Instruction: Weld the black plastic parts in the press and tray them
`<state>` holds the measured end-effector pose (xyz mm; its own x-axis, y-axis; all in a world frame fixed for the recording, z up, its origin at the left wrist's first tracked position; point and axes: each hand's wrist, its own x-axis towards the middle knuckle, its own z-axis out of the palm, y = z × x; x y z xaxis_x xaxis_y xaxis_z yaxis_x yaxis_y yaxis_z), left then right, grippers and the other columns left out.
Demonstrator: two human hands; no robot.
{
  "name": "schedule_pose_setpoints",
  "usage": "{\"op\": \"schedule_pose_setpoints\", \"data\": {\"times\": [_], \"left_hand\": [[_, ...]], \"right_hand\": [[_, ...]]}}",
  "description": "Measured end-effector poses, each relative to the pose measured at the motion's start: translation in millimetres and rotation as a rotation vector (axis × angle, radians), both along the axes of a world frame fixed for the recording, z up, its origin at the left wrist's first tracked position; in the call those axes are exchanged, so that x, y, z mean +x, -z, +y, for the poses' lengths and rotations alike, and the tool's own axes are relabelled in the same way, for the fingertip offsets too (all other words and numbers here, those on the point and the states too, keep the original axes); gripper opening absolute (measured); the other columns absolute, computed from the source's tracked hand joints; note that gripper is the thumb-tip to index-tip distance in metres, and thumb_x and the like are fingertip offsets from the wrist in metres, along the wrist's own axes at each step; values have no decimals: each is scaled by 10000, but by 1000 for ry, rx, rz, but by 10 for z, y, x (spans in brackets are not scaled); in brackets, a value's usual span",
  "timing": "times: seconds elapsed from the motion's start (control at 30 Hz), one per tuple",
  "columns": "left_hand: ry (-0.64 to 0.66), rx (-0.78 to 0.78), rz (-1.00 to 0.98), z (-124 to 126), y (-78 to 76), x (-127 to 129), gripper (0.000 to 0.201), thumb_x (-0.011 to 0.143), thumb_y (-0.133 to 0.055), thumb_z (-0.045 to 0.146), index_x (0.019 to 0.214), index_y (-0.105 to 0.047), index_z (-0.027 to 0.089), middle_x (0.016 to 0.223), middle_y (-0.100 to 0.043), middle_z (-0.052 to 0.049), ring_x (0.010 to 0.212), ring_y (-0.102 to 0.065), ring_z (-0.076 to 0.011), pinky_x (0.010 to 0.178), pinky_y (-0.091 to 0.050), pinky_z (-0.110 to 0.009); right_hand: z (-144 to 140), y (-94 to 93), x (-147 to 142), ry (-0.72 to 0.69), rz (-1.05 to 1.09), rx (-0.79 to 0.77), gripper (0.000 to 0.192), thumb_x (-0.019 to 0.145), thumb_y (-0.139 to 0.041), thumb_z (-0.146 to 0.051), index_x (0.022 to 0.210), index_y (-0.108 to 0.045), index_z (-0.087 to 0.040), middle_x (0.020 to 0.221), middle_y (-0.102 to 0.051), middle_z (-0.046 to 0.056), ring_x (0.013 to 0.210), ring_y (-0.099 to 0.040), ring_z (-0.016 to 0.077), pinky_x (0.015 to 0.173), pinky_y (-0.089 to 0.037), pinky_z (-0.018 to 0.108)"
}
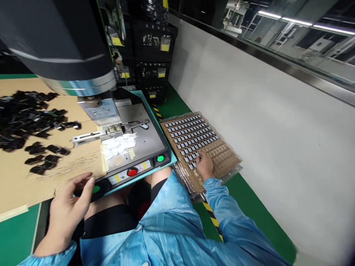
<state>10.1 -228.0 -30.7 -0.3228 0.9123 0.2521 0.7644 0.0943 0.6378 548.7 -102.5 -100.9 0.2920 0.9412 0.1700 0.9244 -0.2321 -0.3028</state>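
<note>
My left hand (72, 207) is at the front left corner of the press, fingers curved and thumb apart, with nothing visible between them. Partly behind its thumb shows a green button (95, 189). Over to the right, my right hand (205, 166) reaches down to a clear plastic tray (222, 153), its fingertips closed together at the end of the filled rows. Rows of small grey-white parts (188, 135) with dark ends sit in the tray's pockets. What the right fingertips hold, if anything, is hidden.
The press head (97, 109) hangs over a metal fixture (113, 129). White pieces (119, 144) lie on the plate, near a red button (132, 172) and another green button (160, 158). Black parts (33, 114) are heaped on cardboard at left. Black crates (152, 44) stand behind; a white wall (263, 129) rises at right.
</note>
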Motion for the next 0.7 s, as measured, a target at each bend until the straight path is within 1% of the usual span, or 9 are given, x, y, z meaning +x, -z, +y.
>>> {"op": "schedule_pose_setpoints", "data": {"times": [0.03,0.1,0.17,0.27,0.33,0.4,0.47,0.57,0.7], "left_hand": [[15,21,6,60,-46,34,336,1010,-609,575,1251,-681,353,1080,-735,-26,929,-715,-293,865,-610,-508],[111,86,38,224,-118,102,300,1015,-622,544,1218,-695,335,1082,-736,-34,959,-717,-286,882,-599,-484],[223,156,113,440,-155,171,286,1031,-613,513,1206,-700,304,1145,-739,-61,1044,-708,-298,943,-577,-486],[276,200,263,804,-163,292,298,1045,-602,508,1204,-713,281,1226,-746,-79,1122,-678,-332,991,-532,-511],[273,185,336,1020,-155,375,320,1048,-598,515,1213,-719,269,1257,-745,-88,1130,-663,-347,980,-511,-512],[265,157,385,1184,-142,443,336,1048,-593,517,1211,-726,255,1276,-740,-103,1119,-656,-353,964,-495,-507],[259,126,427,1292,-122,484,345,1043,-594,520,1192,-736,243,1282,-735,-117,1105,-648,-356,949,-480,-506],[255,99,467,1369,-80,500,350,1040,-595,525,1158,-752,235,1258,-739,-121,1093,-638,-358,927,-466,-510],[244,104,466,1390,-29,495,317,1057,-569,478,1123,-774,245,1216,-754,-113,1079,-631,-353,897,-452,-503]], "right_hand": [[49,-74,-136,-66,47,46,281,1000,-572,-254,1234,-697,-162,1240,-696,164,1200,-613,318,1027,-491,409],[156,-261,-524,-248,148,138,264,1020,-551,-250,1220,-707,-178,1217,-697,150,1180,-620,303,1031,-500,403],[267,-472,-1029,-483,231,211,248,1049,-543,-249,1214,-721,-195,1212,-699,130,1184,-621,281,1057,-495,391],[432,-741,-1826,-812,259,247,256,1063,-595,-272,1281,-724,-237,1277,-693,98,1225,-593,271,1101,-473,399],[542,-842,-2263,-939,215,221,301,1048,-654,-291,1341,-709,-260,1325,-682,89,1227,-572,280,1090,-470,417],[643,-873,-2570,-998,147,201,317,1030,-699,-309,1344,-711,-265,1341,-677,86,1208,-556,290,1066,-464,435],[722,-858,-2744,-1021,83,197,272,1029,-703,-316,1294,-730,-257,1322,-683,85,1179,-545,295,1039,-456,446],[779,-820,-2826,-1016,40,198,195,1056,-652,-304,1216,-749,-247,1288,-691,85,1152,-534,298,1013,-443,454],[777,-833,-2827,-1007,82,192,268,1056,-655,-322,1307,-719,-252,1326,-682,94,1185,-521,304,1036,-430,464]]}}
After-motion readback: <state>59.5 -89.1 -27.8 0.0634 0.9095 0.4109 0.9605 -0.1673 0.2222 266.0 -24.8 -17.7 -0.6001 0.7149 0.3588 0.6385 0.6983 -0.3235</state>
